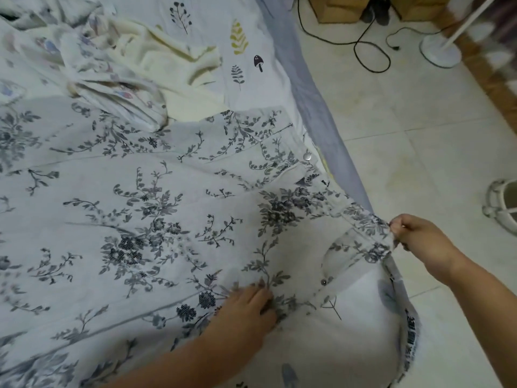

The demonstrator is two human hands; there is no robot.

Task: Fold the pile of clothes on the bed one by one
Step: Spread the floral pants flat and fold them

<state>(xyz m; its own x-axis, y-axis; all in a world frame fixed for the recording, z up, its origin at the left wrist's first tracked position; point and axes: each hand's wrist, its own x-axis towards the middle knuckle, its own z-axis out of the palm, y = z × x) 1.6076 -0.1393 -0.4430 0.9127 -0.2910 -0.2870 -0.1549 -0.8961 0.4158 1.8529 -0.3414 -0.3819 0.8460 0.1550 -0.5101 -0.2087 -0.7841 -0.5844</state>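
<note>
White cotton printed with grey-blue leafy sprigs — the floral garment lies spread flat over most of the bed, running from the left edge of view to the bed's right side. Above it, upper left, sits the pile of clothes: crumpled pale pieces with a faint print, and a cream cloth draped beside them, touching the spread garment's top edge.

Lower centre, my left hand presses down on the garment with fingers straight and slightly splayed, palm flat on the fabric near its front opening. Just right of it, a small snap button shows on the placket; another silver button sits higher up near the bed's edge.

Further right, my right hand pinches the garment's collar edge between curled fingers and thumb, lifting it taut off the mattress at the bed's side.

Beyond the bed — pale floor tiles. A black cable loops across them at the top, near a white fan base. At the far right edge, part of a white round object, unclear what.
</note>
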